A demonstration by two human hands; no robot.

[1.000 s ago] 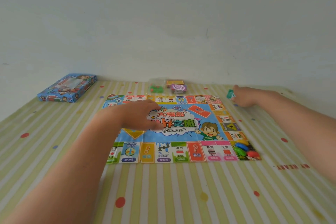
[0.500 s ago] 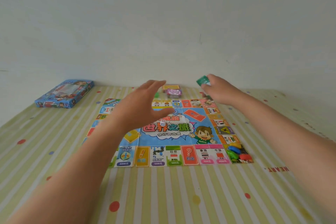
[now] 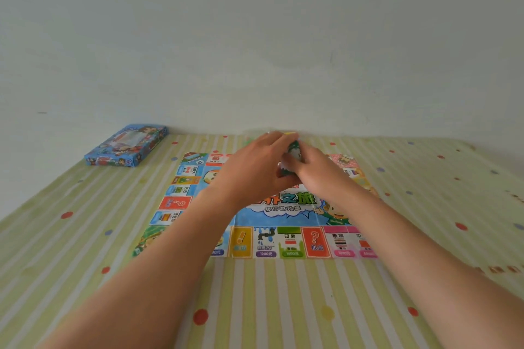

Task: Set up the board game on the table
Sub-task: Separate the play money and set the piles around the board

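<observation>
Two bare hands meet over the far half of the game board [image 3: 286, 201]; left hand [image 3: 255, 167] reaches in from the board's left side, fingers held close together and bent over the top of a small green-and-white pack [image 3: 293, 150], thumb tucked under it; right hand [image 3: 314, 170] comes in from the board's right side, fingers curled round the same pack from the opposite side; pack gripped between both hands, above the board's far edge; blur hides what the pack is, and whether it touches the board cannot be told; game board lies flat and unfolded, coloured squares along its edges and a cartoon title panel at its centre, both forearms crossing over its near half and covering its near-right corner; blue game box [image 3: 126, 146] lies flat well beyond the board's far-left corner, apart from it, beside the wall [image 3: 255, 37]; striped tablecloth [image 3: 255, 306], pale green and white with scattered dots, shows on all sides of the board; wall, plain and pale, rises just past the board's far edge.
</observation>
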